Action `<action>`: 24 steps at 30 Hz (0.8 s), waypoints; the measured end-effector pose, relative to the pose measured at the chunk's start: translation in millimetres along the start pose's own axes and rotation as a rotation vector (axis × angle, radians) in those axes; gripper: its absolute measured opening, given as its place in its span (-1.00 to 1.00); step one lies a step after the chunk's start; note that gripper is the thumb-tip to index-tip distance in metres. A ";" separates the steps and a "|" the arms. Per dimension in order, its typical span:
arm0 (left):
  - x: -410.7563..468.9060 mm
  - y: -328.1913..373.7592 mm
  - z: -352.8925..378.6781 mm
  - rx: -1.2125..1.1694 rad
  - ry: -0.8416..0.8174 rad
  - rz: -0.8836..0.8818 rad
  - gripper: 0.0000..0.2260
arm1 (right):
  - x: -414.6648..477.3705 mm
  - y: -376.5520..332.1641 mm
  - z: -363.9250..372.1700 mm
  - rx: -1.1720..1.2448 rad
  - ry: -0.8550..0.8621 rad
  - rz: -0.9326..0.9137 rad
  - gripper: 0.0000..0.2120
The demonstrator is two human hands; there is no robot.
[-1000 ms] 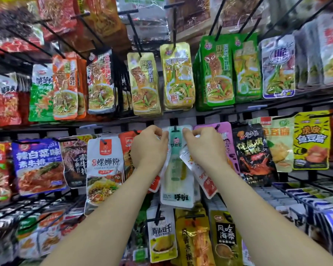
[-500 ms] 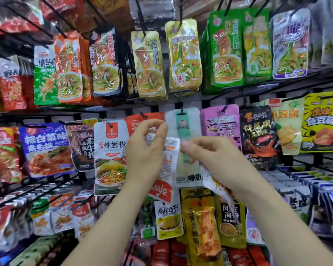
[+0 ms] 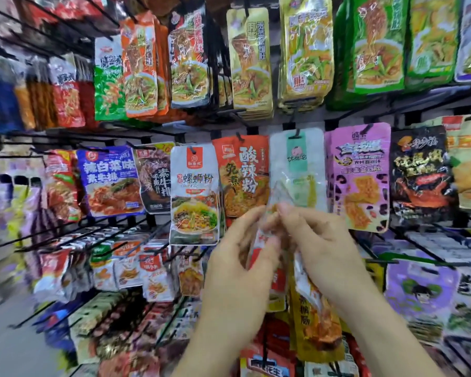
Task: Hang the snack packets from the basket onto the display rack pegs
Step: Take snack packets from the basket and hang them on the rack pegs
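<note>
In front of the display rack (image 3: 120, 131), the left hand (image 3: 239, 257) and right hand (image 3: 321, 240) pinched a blurred clear snack packet (image 3: 275, 195) in curled fingertips. Its top rose at twelve o'clock, overlapping a hanging white packet (image 3: 297, 164).

snack packets (image 3: 305, 281) | clear, red-printed, blurred, seemingly two | pinched in fingers (image 3: 291, 216) | before display rack (image 3: 433, 97) middle row

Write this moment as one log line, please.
left hand, right hand: pinching packets | rack: in front | hung: not yet
</note>
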State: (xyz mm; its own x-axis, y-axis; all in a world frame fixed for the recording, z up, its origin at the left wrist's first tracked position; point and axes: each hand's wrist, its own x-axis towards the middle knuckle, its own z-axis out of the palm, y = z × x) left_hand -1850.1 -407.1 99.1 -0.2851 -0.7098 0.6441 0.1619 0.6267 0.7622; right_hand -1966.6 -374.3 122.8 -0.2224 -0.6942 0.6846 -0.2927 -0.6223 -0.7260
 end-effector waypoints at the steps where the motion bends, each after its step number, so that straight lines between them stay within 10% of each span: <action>1: 1.3 -1.4 -1.1 -0.135 0.043 -0.101 -0.72 | -2.2 0.3 0.4 0.042 -0.018 0.020 -0.66; 7: 5.9 -4.5 -4.9 -0.649 0.211 -0.353 -0.75 | -9.8 13.6 -16.2 0.178 0.229 0.194 -0.70; 11: 1.1 -5.5 0.8 -0.686 0.156 -0.328 -0.70 | -10.8 16.8 -17.0 0.240 0.092 0.343 -0.63; 18: -8.4 -19.8 11.8 -0.312 0.193 -0.079 -0.66 | -2.9 13.2 -10.5 0.550 0.476 0.347 -0.85; 24: -46.1 -37.0 26.3 0.026 -0.114 -0.101 -0.68 | 0.7 17.6 -10.8 0.663 0.745 0.265 -0.85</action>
State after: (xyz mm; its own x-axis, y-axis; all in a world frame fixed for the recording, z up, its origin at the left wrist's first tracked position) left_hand -1867.8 -389.1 39.6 -0.4046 -0.7294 0.5516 0.1027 0.5631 0.8200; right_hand -1981.9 -381.8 111.2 -0.7911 -0.5781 0.1997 0.3712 -0.7133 -0.5944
